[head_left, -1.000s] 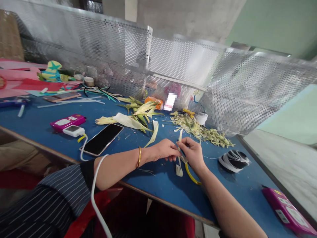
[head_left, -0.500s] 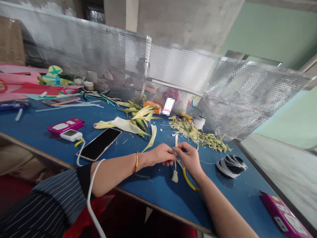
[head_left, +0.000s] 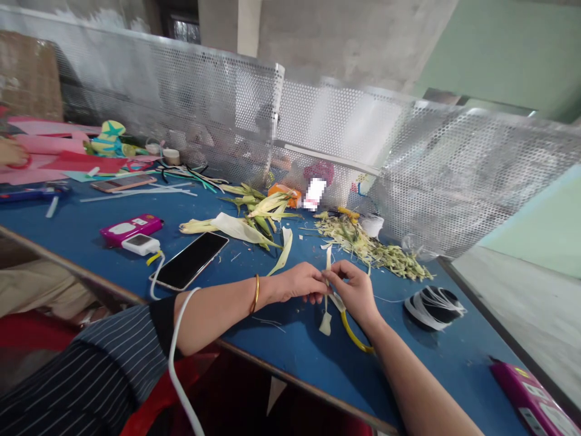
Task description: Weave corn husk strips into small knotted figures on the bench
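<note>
My left hand (head_left: 305,283) is closed, thumb and fingers pinched on a narrow strip of pale corn husk (head_left: 325,324). The strip's upper end sticks up above my fingers and a wider flap hangs below. Opposite it, my right hand (head_left: 356,293) pinches the same strip, fingertips almost touching the left ones. A yellow curved band (head_left: 351,336) runs from under my right hand toward the wrist, with a pale piece at its upper end; the fingers hide how they join. Thin white thread leads from the right hand's side toward a black spool wound with white thread (head_left: 434,307).
Corn husks (head_left: 245,229) and a heap of husk scraps (head_left: 370,245) lie beyond my hands. A black-screened phone (head_left: 190,260) and a magenta device (head_left: 131,230) sit left, another magenta device (head_left: 531,396) at right. A perforated metal screen (head_left: 327,127) stands behind. Another person's hand (head_left: 13,152) shows far left.
The whole view has shifted slightly, so things appear a little farther right. Another person's hand has come into view at far left. My hands keep nearly the same pinch on the husk strip.
</note>
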The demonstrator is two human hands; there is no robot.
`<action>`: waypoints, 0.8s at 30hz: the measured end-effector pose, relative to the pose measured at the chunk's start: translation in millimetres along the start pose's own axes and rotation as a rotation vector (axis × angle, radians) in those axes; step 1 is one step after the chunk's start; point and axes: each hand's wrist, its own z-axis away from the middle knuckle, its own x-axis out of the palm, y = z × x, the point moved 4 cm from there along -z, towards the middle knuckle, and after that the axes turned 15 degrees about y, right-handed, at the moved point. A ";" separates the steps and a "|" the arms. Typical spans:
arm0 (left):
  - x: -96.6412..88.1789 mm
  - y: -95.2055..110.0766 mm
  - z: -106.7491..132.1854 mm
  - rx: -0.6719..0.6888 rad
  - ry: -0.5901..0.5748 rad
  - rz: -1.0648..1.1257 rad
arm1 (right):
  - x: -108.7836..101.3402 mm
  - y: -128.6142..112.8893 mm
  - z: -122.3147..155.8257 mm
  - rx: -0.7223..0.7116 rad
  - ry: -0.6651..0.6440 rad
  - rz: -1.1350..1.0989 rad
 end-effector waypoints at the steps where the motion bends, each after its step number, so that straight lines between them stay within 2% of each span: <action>1: 0.0 -0.5 0.0 -0.001 -0.014 0.000 | 0.1 0.5 0.0 -0.003 -0.001 0.002; 5: -0.4 -0.3 1.4 -0.012 -0.041 -0.014 | 1.7 3.4 0.9 -0.003 -0.021 -0.001; 17: -0.4 8.4 7.5 -0.070 -0.014 -0.025 | 0.5 2.6 0.2 0.041 -0.016 -0.035; 24: -0.9 2.8 3.6 -0.026 -0.059 0.001 | 5.3 11.2 1.9 0.214 -0.044 -0.140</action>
